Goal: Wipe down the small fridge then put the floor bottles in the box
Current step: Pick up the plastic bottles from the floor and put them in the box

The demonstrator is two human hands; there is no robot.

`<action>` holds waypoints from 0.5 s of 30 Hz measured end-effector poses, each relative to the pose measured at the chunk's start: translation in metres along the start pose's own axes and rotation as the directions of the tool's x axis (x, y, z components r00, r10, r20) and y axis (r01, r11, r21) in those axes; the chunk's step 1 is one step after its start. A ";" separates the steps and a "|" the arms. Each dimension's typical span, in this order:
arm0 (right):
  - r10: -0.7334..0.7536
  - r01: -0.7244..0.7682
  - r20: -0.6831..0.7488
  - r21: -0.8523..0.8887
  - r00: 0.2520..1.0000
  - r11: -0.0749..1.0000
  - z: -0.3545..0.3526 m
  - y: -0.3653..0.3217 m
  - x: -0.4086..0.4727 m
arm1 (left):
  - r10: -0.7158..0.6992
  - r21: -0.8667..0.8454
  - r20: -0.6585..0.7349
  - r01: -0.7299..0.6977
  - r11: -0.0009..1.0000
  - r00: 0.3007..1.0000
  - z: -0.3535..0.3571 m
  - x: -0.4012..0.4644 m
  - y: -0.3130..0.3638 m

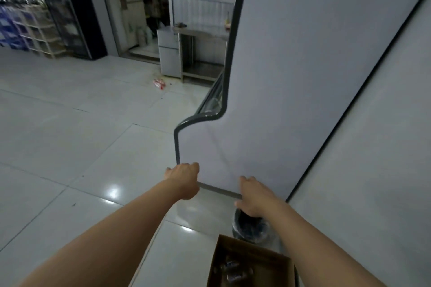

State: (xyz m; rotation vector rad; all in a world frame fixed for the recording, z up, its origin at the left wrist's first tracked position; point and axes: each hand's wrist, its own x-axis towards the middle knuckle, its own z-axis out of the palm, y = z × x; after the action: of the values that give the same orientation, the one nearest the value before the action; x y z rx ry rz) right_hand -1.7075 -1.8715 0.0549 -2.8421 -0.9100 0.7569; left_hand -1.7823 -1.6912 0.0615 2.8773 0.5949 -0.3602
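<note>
The small silver fridge (pixel 169 53) stands far across the room beside a metal table. A red crumpled item (pixel 159 83) lies on the floor in front of it. At the bottom edge an open cardboard box (pixel 283 263) has bottles (pixel 233 270) lying inside. Both arms reach forward above the floor. My left hand (pixel 184 180) is at the lower corner of a large white cabinet; its fingers bend away behind the back of the hand, and nothing shows in it. Above a bin, my right hand (pixel 253 196) has its fingers spread and loose and holds nothing.
The white cabinet (pixel 303 77) with a grey edge trim fills the right side. Just beyond the box, against the cabinet's foot, stands a round bin with a black liner (pixel 250 228). Glossy tiled floor (pixel 81 135) stretches left. Shelves and crates (pixel 35 28) line the far left wall.
</note>
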 end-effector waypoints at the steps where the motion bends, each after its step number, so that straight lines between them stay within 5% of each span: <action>1: -0.005 0.005 -0.002 -0.013 1.000 1.000 -0.007 -0.015 -0.002 | -0.014 -0.004 -0.005 0.014 1.000 1.000 -0.010 -0.006 -0.013; 15: -0.066 0.058 -0.154 -0.061 0.986 0.996 -0.082 -0.248 0.026 | -0.102 -0.044 -0.135 0.096 0.994 0.986 -0.127 -0.050 -0.246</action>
State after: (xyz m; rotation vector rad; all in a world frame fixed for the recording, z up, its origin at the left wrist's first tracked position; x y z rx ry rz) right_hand -1.7817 -1.6461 0.1662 -2.8560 -1.0054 0.5010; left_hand -1.9022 -1.4591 0.1653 2.8597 0.7617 -0.1639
